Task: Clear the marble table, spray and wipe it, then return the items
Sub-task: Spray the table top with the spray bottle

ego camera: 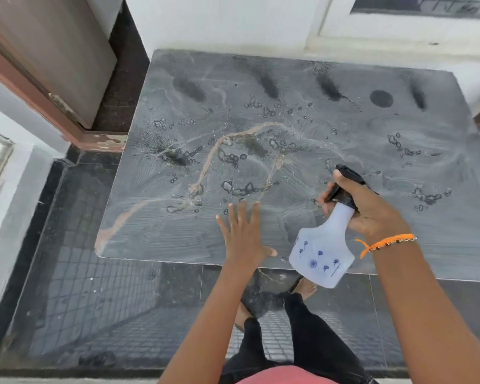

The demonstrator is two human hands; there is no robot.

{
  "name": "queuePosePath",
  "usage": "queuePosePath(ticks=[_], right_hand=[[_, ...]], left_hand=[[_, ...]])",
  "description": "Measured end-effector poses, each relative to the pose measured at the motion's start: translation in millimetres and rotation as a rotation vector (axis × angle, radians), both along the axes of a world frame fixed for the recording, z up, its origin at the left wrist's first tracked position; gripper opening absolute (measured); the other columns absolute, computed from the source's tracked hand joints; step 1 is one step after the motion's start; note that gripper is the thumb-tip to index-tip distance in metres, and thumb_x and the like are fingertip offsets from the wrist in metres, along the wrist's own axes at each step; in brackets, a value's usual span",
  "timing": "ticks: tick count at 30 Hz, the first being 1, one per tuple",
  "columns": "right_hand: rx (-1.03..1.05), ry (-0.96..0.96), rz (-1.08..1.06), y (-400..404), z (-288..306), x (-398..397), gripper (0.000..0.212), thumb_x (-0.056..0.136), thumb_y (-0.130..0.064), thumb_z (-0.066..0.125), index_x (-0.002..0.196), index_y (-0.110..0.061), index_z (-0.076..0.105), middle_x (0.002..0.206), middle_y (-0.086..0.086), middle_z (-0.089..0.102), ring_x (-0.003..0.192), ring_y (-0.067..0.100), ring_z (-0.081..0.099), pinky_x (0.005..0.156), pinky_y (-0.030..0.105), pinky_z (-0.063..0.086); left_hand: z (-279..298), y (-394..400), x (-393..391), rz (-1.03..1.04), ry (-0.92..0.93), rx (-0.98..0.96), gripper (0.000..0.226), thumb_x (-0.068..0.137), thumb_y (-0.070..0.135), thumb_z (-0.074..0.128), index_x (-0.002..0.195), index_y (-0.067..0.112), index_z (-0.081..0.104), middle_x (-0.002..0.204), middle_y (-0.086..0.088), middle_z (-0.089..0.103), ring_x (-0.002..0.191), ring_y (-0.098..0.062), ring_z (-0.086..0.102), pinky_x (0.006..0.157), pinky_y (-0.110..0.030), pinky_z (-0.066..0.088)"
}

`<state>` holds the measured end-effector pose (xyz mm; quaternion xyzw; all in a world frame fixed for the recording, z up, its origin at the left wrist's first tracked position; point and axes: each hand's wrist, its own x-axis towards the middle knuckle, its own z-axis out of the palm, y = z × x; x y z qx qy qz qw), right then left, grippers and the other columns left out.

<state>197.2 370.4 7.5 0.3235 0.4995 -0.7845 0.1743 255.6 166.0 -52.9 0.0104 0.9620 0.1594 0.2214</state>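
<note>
The grey marble table (pixel 302 79) fills the middle of the view, with nothing standing on it. Water droplets and dark wet streaks lie scattered over its top. My right hand (pixel 369 206) grips the neck of a white spray bottle (pixel 323 250) with a black trigger head and small blue flower prints. The bottle tilts over the table's near edge, its nozzle pointing toward the far side. My left hand (pixel 243 236) is spread flat with straight fingers over the near part of the tabletop, left of the bottle.
A brown door frame (pixel 53 106) stands at the left beside the table's far corner. White walls run behind the table. Dark tiled floor (pixel 94 300) lies in front and to the left, where my legs and bare feet (pixel 305 289) stand.
</note>
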Motion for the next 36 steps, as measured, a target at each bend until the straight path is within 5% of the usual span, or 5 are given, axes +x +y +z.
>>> queuePosePath(ticks=[3,9,25,31,36], right_hand=[[0.017,0.026,-0.037,30.5,5.5,5.0,0.032,0.091,-0.030,0.057,0.064,-0.012,0.057,0.056,0.003,0.062,0.058,0.017,0.065,0.054,0.028,0.056],[0.072,-0.072,-0.286,73.1,-1.1,-1.7,0.033,0.089,-0.034,0.061,0.066,-0.014,0.050,0.038,-0.005,0.053,0.034,0.009,0.050,0.042,0.019,0.042],[-0.070,-0.041,-0.491,249.9,-3.2,31.5,0.027,0.086,-0.035,0.065,0.070,-0.014,0.056,0.045,-0.002,0.059,0.038,0.012,0.055,0.047,0.021,0.049],[-0.054,-0.063,-0.241,259.3,12.7,69.2,0.031,0.089,-0.032,0.058,0.069,-0.008,0.058,0.055,0.003,0.064,0.056,0.016,0.067,0.042,0.018,0.047],[0.313,-0.027,0.163,218.0,17.9,99.2,0.029,0.090,-0.032,0.058,0.068,-0.013,0.057,0.068,0.004,0.062,0.071,0.015,0.063,0.055,0.020,0.050]], left_hand=[[-1.4,27.5,-3.6,-0.088,0.022,0.055,0.113,0.070,0.050,0.072,0.148,0.023,-0.005,0.157,-0.009,-0.008,0.143,-0.034,-0.016,0.110,-0.059,-0.011],[-2.5,79.0,-7.3,-0.196,0.018,0.089,0.112,0.071,0.046,0.073,0.148,0.024,-0.005,0.158,-0.004,-0.008,0.143,-0.030,-0.018,0.110,-0.056,-0.014],[-4.6,228.1,-2.5,-0.363,-0.004,-0.048,0.114,0.068,0.052,0.072,0.148,0.027,-0.006,0.157,-0.004,-0.008,0.144,-0.031,-0.016,0.109,-0.058,-0.014],[-8.1,228.1,-2.1,-0.341,0.038,-0.060,0.116,0.064,0.056,0.072,0.148,0.030,-0.004,0.157,-0.001,-0.004,0.144,-0.028,-0.012,0.108,-0.058,-0.015],[-5.5,222.2,3.5,-0.308,0.048,0.005,0.115,0.065,0.057,0.071,0.148,0.029,-0.003,0.157,-0.003,-0.003,0.144,-0.027,-0.014,0.108,-0.056,-0.017]])
